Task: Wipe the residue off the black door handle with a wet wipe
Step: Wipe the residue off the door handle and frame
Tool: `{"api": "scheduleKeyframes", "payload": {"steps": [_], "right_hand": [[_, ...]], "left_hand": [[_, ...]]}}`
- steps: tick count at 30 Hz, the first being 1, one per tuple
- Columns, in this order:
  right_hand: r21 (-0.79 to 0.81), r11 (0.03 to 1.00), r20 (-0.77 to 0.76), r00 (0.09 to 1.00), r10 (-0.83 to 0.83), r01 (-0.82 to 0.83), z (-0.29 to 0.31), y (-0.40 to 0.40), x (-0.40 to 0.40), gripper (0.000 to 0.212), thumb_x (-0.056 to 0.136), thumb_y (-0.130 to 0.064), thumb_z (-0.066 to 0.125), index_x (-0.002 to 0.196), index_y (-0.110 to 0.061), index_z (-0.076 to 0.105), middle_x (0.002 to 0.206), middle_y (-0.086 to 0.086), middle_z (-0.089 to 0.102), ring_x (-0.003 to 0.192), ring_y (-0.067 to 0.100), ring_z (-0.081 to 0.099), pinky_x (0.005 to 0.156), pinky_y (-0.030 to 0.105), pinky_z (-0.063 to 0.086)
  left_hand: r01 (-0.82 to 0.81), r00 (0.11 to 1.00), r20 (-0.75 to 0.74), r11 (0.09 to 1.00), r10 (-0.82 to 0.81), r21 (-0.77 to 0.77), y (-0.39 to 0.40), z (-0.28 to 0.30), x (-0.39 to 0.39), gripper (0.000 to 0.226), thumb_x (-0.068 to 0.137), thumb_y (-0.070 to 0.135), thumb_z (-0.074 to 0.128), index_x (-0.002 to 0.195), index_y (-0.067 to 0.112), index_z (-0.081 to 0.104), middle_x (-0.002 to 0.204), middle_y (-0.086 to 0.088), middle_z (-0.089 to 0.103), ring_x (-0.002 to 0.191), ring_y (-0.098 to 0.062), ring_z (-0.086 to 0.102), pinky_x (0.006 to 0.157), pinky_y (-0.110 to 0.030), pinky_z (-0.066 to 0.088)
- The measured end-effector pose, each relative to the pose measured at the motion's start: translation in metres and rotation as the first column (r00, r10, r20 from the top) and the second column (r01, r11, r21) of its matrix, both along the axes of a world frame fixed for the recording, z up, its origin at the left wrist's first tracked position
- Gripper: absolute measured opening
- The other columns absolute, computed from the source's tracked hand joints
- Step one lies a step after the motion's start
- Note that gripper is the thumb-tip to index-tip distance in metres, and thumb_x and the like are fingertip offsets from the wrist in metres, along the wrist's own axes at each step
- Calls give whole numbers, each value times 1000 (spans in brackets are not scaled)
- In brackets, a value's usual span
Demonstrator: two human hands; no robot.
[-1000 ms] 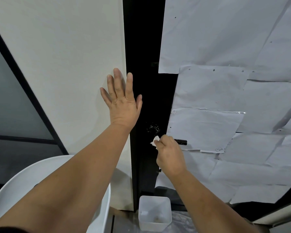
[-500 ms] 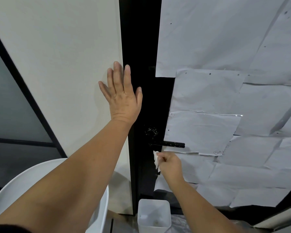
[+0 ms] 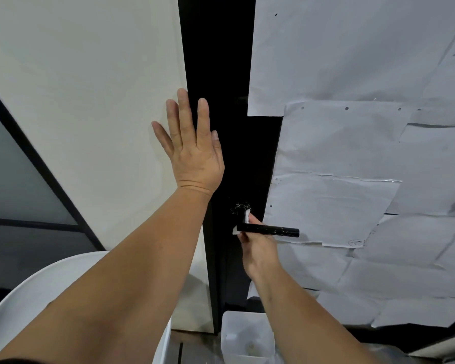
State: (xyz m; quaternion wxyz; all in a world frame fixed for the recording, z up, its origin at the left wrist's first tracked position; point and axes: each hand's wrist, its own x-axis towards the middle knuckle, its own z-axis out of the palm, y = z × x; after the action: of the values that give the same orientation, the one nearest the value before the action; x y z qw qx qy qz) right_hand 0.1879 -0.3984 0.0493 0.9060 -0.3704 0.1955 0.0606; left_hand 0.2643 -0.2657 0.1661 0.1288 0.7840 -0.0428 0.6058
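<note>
From my head camera, looking forward and down: I am in the middle of the wiping step. My right hand (image 3: 258, 248) comes up from below the black door handle (image 3: 268, 229), its fingers curled round a wet wipe (image 3: 243, 219) and pinching it against the inner end of the lever, where the bar meets its neck. White bits of the wipe show above and just left of that joint. The handle juts rightward from the black door frame (image 3: 218, 61), level, in front of sheets of white paper (image 3: 352, 74) taped over the door. White flecks of residue (image 3: 241, 207) cling around the round base above the lever, and a few pale specks show along the bar toward its free end.

My left hand (image 3: 192, 148) lies flat, fingers straight and spread, palm pressed on the pale wall panel (image 3: 90, 101) with two fingers reaching over the black frame; it holds nothing.

I judge the work partly done: the next move calls for rubbing the wipe up round the base and then out along the bar, with firm pressure.

On the floor below the handle stands a white plastic bin (image 3: 247, 319), open-topped; inside I make out a small pale scrap or two, too blurred to name. A white chair (image 3: 24, 298) curves in at lower left.
</note>
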Motion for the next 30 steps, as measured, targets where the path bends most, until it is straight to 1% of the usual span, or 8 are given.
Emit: {"api": "scheduleKeyframes", "payload": {"steps": [7, 12, 17, 21, 23, 26, 28, 30], "right_hand": [[161, 986, 92, 996, 18, -32, -2, 0, -11, 35, 89, 9, 54, 119, -5, 64, 113, 14, 69, 95, 22, 69, 68, 22, 56], [93, 995, 76, 997, 16, -23, 0, -1, -6, 33, 88, 2, 60, 120, -6, 63, 115, 11, 69, 103, 22, 67, 91, 30, 54], [69, 995, 41, 997, 64, -67, 2, 2, -17, 25, 91, 9, 48, 104, 0, 67, 96, 13, 70, 85, 22, 66, 64, 21, 55], [-133, 937, -16, 946, 323, -322, 11, -2, -41, 33, 89, 13, 43, 101, -1, 71, 84, 8, 73, 68, 13, 65, 58, 21, 51], [-349, 857, -23, 918, 395, -378, 24, -4, -43, 31, 89, 10, 45, 97, -4, 72, 76, 6, 71, 62, 13, 60, 53, 22, 46], [-700, 690, 61, 947, 316, -185, 46, -14, -23, 30, 92, 1, 48, 90, -18, 71, 73, 4, 69, 53, 14, 56, 49, 22, 48], [-923, 373, 207, 936, 284, 91, 54, -21, -1, 30, 91, -3, 46, 92, -22, 69, 82, 3, 66, 60, 14, 58, 56, 14, 47], [-953, 20, 286, 877, 386, 302, 53, -23, 18, 31, 88, 2, 49, 102, -16, 70, 98, 3, 61, 79, 14, 59, 71, 3, 40]], "left_hand": [[25, 999, 42, 998, -23, -55, -1, -1, 0, 63, 104, 18, 37, 157, 25, 5, 156, -19, 17, 150, -20, -11, 117, -64, 6], [4, 999, 51, 999, -2, -39, 0, -2, 1, 74, 104, 18, 37, 155, 31, -15, 157, -16, 14, 150, -19, -12, 118, -62, 5], [-3, 999, 52, 999, 5, -36, -1, -1, 1, 74, 104, 18, 38, 155, 31, -15, 157, -15, 14, 150, -19, -11, 118, -62, 5], [1, 998, 59, 999, 2, -44, -1, -2, 2, 66, 104, 18, 38, 158, 26, 1, 156, -18, 18, 150, -20, -9, 118, -63, 7], [-4, 998, 64, 999, 6, -42, -1, -2, 2, 68, 104, 17, 40, 158, 27, -2, 156, -18, 19, 150, -21, -7, 118, -63, 8], [4, 998, 69, 999, -2, -39, -1, -3, 2, 72, 105, 19, 37, 156, 30, -12, 157, -17, 17, 150, -21, -8, 118, -62, 6], [15, 998, 66, 999, -12, -46, -1, -3, 2, 71, 105, 20, 36, 156, 30, -12, 157, -16, 17, 150, -20, -9, 118, -63, 6], [21, 998, 68, 999, -17, -48, -1, -2, 1, 71, 105, 20, 36, 156, 31, -11, 157, -16, 17, 150, -20, -9, 118, -63, 6]]}}
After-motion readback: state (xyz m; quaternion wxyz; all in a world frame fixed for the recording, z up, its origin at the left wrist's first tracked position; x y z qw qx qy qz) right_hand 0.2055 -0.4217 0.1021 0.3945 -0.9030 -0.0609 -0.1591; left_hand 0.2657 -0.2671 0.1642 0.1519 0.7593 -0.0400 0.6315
